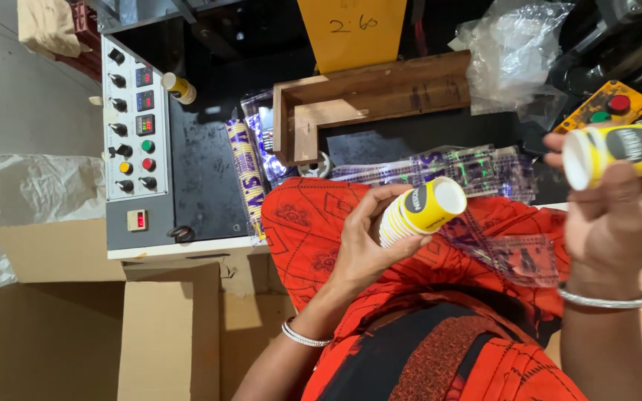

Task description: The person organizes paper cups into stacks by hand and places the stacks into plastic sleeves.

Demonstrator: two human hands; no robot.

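My left hand point(362, 245) grips a short nested stack of yellow paper cups point(421, 210), with the open white mouth turned up and to the right. My right hand point(618, 215) holds another yellow paper cup point(618, 152) on its side at the right edge, its white opening facing left. Both wrists carry silver bangles. The two hands are apart, over my lap in orange-red patterned cloth point(313, 223). A strip of clear printed film point(514, 256) lies across the lap between them.
A grey control panel point(135, 134) with knobs, coloured buttons and red displays stands at the left, a single yellow cup point(178, 87) beside it. Behind are a wooden frame point(365, 96), purple printed film rolls point(250, 167), a clear plastic bag point(514, 52), a yellow button box point(603, 108) and cardboard boxes point(165, 327).
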